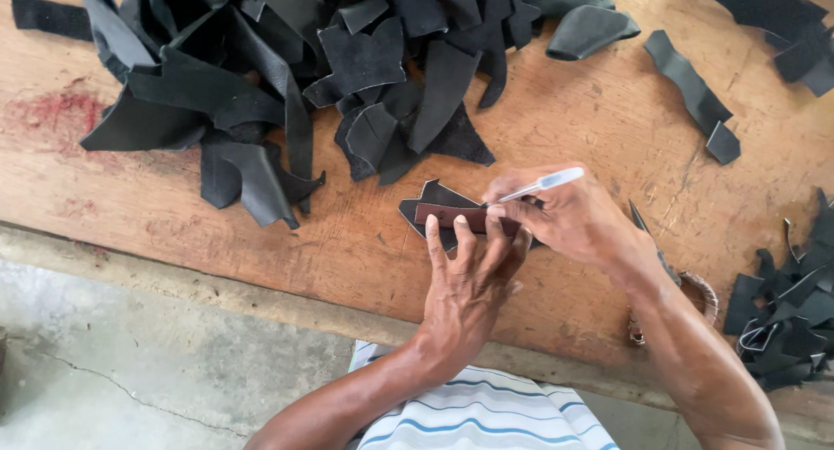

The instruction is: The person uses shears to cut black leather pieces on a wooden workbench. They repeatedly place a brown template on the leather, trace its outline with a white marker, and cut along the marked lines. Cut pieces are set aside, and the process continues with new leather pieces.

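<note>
My left hand (469, 281) lies flat with fingers spread, pressing a narrow brown template (450, 215) down on a small black leather piece (433, 196) on the wooden table (565, 111). My right hand (569, 215) grips a slim silver pen (543, 183), its tip touching the right end of the template. Both hands sit close together near the table's front edge.
A large heap of black leather scraps (287, 76) covers the table's far left and middle. Loose strips (695, 94) lie at the far right, and a smaller pile of offcuts (790, 311) sits at the right edge. Scissors (678, 281) lie under my right forearm. Concrete floor (130, 372) lies below.
</note>
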A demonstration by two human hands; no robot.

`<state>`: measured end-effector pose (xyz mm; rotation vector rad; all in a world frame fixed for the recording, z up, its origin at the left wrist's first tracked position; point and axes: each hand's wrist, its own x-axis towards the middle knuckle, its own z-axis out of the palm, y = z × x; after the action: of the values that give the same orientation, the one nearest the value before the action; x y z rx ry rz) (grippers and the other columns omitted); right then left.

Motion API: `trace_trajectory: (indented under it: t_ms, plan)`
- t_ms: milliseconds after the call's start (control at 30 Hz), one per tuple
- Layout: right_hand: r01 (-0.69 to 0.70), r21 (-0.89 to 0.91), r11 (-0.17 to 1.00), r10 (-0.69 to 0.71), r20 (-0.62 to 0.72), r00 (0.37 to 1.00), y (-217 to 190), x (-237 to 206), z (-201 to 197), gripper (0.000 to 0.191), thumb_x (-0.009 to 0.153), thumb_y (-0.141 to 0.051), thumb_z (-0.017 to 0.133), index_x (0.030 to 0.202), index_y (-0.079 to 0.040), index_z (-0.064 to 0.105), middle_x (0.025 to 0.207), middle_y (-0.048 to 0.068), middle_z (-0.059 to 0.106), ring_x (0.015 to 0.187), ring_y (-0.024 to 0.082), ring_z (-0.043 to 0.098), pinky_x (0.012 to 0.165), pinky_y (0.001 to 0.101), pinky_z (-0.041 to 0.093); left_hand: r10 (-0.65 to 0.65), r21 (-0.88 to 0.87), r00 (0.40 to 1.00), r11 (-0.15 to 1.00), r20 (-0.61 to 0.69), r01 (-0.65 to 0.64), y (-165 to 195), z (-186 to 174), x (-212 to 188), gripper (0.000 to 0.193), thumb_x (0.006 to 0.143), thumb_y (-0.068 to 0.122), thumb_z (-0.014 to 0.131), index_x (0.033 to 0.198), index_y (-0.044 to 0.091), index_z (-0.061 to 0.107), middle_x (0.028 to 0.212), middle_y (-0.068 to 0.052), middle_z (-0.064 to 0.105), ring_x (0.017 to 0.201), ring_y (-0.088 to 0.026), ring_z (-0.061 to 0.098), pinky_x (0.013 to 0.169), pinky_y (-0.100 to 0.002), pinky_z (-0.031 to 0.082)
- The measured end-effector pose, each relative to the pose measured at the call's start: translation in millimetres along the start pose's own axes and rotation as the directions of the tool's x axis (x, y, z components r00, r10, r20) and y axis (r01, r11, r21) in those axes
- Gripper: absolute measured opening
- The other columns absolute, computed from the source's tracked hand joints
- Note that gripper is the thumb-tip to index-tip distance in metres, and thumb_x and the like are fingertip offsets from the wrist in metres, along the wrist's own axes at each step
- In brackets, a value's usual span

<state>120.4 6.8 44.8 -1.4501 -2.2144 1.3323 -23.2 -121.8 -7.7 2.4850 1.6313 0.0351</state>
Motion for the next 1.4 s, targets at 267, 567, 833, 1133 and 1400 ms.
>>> trace_trajectory:
  t_ms: [267, 567, 833, 1133, 1400]
  plan:
    - [0.073, 0.061, 0.995, -0.065, -0.137, 0.989, 15, -13, 4, 0.019, 0.089, -0.019, 0.076, 0.105, -0.01, 0.077, 0.09, 0.004, 0.079, 0.077, 0.014, 0.075, 0.064, 0.0283, 0.058, -0.009, 0.045, 1.0, 0.999, 0.008, 0.009, -2, -7, 3, 0.078, 0.094, 0.051, 0.062, 0.158, 0.023, 0.027, 0.147, -0.014, 0.034, 0.131, -0.043, 0.036, 0.113, -0.075, 0.026]
    - [0.106, 0.116, 0.988, -0.09, -0.136, 0.987, 19, -18, 4, 0.016, 0.091, -0.015, 0.074, 0.105, -0.007, 0.074, 0.091, 0.005, 0.078, 0.076, 0.013, 0.076, 0.063, 0.0272, 0.059, -0.003, 0.076, 1.0, 0.997, 0.02, 0.002, -6, -8, 2, 0.078, 0.095, 0.053, 0.06, 0.159, 0.024, 0.026, 0.147, -0.015, 0.033, 0.13, -0.044, 0.036, 0.112, -0.075, 0.027]
    - [0.089, 0.158, 0.983, -0.062, -0.169, 0.984, 38, -37, 2, 0.017, 0.088, -0.013, 0.076, 0.103, -0.006, 0.074, 0.098, 0.005, 0.079, 0.086, 0.015, 0.076, 0.071, 0.0276, 0.061, 0.008, 0.093, 0.996, 0.996, 0.085, -0.016, -9, -8, 0, 0.075, 0.096, 0.055, 0.054, 0.158, 0.025, 0.024, 0.146, -0.016, 0.033, 0.129, -0.046, 0.036, 0.11, -0.076, 0.027]
    - [0.1, 0.005, 0.995, -0.095, -0.271, 0.958, 65, -63, -8, 0.02, 0.086, -0.003, 0.076, 0.105, -0.007, 0.076, 0.102, 0.007, 0.078, 0.094, 0.018, 0.076, 0.079, 0.03, 0.061, 0.011, 0.12, 0.996, 0.993, 0.085, -0.022, -12, -8, -3, 0.074, 0.097, 0.055, 0.051, 0.16, 0.027, 0.022, 0.147, -0.016, 0.032, 0.129, -0.045, 0.037, 0.111, -0.074, 0.027]
    - [0.017, -0.004, 1.0, -0.017, -0.253, 0.967, 67, -70, -8, 0.022, 0.084, 0.0, 0.076, 0.105, -0.006, 0.076, 0.104, 0.007, 0.077, 0.097, 0.018, 0.075, 0.079, 0.0299, 0.061, 0.016, 0.1, 0.997, 0.995, 0.081, -0.025, -13, -9, -3, 0.073, 0.098, 0.055, 0.05, 0.159, 0.025, 0.022, 0.147, -0.016, 0.033, 0.129, -0.045, 0.037, 0.112, -0.075, 0.026]
